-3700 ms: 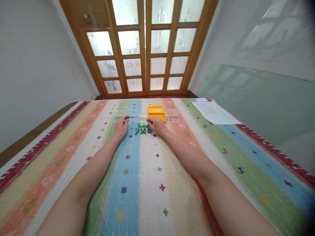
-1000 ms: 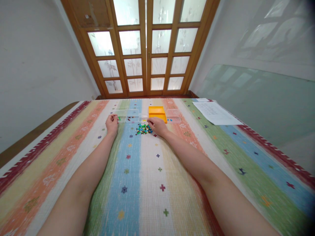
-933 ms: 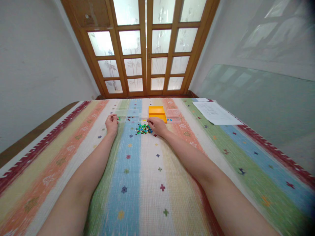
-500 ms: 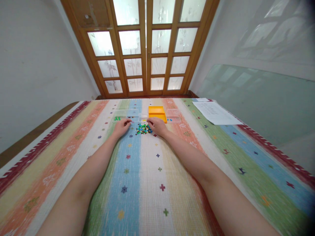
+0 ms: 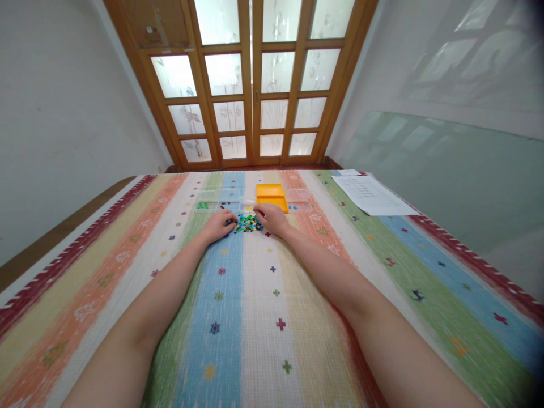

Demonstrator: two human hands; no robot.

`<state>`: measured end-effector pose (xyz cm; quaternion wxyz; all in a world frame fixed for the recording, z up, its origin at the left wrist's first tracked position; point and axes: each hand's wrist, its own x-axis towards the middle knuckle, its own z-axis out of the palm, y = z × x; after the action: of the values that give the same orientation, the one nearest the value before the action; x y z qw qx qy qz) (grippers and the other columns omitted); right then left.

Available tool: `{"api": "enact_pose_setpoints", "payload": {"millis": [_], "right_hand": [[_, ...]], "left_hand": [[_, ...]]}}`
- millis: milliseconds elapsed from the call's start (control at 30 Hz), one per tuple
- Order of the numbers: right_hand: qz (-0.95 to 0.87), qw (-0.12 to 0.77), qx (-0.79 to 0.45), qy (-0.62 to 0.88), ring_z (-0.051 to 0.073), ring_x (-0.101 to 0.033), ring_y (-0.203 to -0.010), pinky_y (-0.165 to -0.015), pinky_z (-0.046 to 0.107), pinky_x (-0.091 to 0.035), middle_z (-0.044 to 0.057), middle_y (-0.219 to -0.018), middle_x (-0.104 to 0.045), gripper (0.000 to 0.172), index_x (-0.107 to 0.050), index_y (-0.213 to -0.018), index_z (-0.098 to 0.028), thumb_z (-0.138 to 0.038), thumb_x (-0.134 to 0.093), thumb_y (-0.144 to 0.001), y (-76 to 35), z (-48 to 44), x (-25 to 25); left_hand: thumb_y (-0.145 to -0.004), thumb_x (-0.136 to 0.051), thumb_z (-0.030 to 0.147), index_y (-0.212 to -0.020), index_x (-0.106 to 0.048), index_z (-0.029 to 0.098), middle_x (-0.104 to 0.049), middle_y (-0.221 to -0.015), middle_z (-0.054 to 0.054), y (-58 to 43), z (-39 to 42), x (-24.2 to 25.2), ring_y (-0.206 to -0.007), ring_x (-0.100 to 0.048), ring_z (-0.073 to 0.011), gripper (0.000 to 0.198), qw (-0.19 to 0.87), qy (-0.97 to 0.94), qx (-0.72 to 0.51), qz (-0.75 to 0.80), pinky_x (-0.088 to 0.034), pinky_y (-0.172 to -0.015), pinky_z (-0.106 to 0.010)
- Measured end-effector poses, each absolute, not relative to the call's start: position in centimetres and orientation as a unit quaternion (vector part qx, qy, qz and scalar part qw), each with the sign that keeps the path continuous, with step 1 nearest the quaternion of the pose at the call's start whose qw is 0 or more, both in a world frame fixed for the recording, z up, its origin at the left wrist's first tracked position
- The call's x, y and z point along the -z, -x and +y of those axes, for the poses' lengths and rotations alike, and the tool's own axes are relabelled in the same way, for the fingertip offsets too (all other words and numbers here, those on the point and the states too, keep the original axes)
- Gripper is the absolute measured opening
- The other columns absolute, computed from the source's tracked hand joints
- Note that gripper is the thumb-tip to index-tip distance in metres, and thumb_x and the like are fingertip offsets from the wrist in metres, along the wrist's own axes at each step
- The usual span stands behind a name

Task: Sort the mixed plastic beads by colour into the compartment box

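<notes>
A small pile of tiny coloured pieces (image 5: 247, 223) lies on the striped cloth between my hands. My left hand (image 5: 218, 224) rests at the pile's left edge, its fingertips reaching into the pieces. My right hand (image 5: 273, 217) lies at the pile's right edge with its fingers curled down over the pieces. Whether either hand pinches a piece is too small to tell. Behind the pile stands a row of clear trays (image 5: 230, 196) and an orange tray (image 5: 271, 194); the leftmost clear tray (image 5: 205, 202) holds a few green pieces.
The striped cloth (image 5: 255, 306) covers the whole table. A sheet of paper (image 5: 371, 194) lies at the far right. Another clear tray (image 5: 300, 199) with blue pieces sits right of the orange one. Wooden glass doors (image 5: 250, 85) stand behind the table.
My left hand has moved from the leftmost clear tray to the right, back to the pile's left edge. Green pieces now lie uncovered in that tray. My right hand has stayed at the pile.
</notes>
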<state>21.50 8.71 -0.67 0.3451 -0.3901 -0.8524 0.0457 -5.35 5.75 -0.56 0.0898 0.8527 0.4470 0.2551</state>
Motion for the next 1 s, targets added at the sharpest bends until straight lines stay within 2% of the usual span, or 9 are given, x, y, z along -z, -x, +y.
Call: {"api": "enact_pose_setpoints", "payload": {"millis": [200, 400, 567, 833, 1000], "right_hand": [[-0.852, 0.347, -0.050, 0.388, 0.020, -0.066, -0.091, -0.081, 0.030, -0.044, 0.006, -0.099, -0.074, 0.018, -0.072, -0.105, -0.022, -0.025, -0.055, -0.099, -21.6, 8.5, 0.4], [-0.852, 0.336, -0.057, 0.398, 0.019, -0.065, -0.091, -0.082, 0.028, -0.044, 0.005, -0.098, -0.074, 0.019, -0.072, -0.106, -0.023, -0.025, -0.055, -0.099, -21.5, 8.5, 0.5], [-0.866, 0.301, -0.033, 0.399, 0.020, -0.063, -0.092, -0.083, 0.029, -0.042, 0.006, -0.098, -0.073, 0.018, -0.072, -0.104, -0.022, -0.026, -0.055, -0.100, -20.9, 8.3, 0.9], [-0.874, 0.280, 0.009, 0.396, 0.021, -0.061, -0.089, -0.080, 0.030, -0.041, 0.008, -0.095, -0.071, 0.015, -0.070, -0.099, -0.020, -0.025, -0.057, -0.099, -20.7, 8.0, 1.1], [-0.883, 0.280, 0.015, 0.376, 0.021, -0.059, -0.090, -0.080, 0.030, -0.040, 0.007, -0.095, -0.070, 0.013, -0.070, -0.098, -0.020, -0.023, -0.057, -0.098, -21.1, 7.8, 1.0]], "left_hand": [[-0.083, -0.062, 0.022, -0.086, -0.068, 0.020, -0.068, -0.090, -0.004, 5.0, 5.6, 0.5, -0.088, -0.060, -0.0202, 0.007, 0.095, -0.843, -0.267, 0.456, -0.046, -0.084, -0.033], [-0.085, -0.058, 0.025, -0.090, -0.065, 0.022, -0.068, -0.083, 0.000, 4.8, 5.7, 0.8, -0.075, -0.060, -0.0174, 0.009, 0.122, -0.774, -0.320, 0.532, -0.045, -0.072, -0.029], [-0.083, -0.056, 0.024, -0.090, -0.062, 0.022, -0.065, -0.078, 0.001, 5.0, 6.2, 0.7, -0.073, -0.059, -0.0167, 0.009, 0.127, -0.701, -0.388, 0.584, -0.045, -0.071, -0.028], [-0.083, -0.050, 0.020, -0.086, -0.065, 0.021, -0.068, -0.087, -0.003, 6.0, 7.7, 1.3, -0.082, -0.061, -0.0191, 0.016, 0.109, -0.676, -0.436, 0.584, -0.049, -0.077, -0.032], [-0.089, -0.052, 0.024, -0.105, -0.071, 0.021, -0.074, -0.100, -0.004, 6.1, 8.1, 1.9, -0.078, -0.063, -0.0173, 0.024, 0.125, -0.657, -0.443, 0.597, -0.051, -0.077, -0.031]]}}
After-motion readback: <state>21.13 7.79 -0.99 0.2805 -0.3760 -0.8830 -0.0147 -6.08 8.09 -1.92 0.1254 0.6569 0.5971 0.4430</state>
